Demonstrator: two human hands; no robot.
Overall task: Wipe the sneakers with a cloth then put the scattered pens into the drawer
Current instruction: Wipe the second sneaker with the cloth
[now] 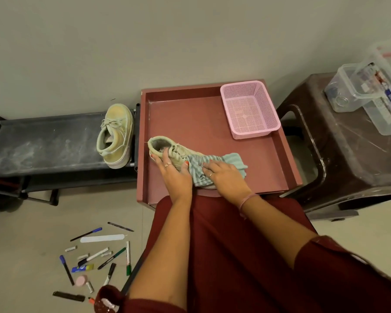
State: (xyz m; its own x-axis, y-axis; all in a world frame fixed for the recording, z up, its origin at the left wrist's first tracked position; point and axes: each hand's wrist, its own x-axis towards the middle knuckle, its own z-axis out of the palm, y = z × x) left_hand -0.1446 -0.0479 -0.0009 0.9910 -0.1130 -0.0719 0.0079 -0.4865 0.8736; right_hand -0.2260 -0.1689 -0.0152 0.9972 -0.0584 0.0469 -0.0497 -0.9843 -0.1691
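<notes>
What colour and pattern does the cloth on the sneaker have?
The cloth is pale green with grey-and-white stripes, seen in the head view.

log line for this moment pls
step: wiping sneaker | left hand: holds sneaker | right hand: presses cloth | pens: on floor

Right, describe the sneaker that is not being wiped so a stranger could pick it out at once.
Start at the red drawer in the middle, which holds a pink basket. Just left of it stands a low black shoe rack, and the sneaker sits on its right end. Unlike the other sneaker, which lies in the drawer under a striped cloth, no hand touches it.
</notes>
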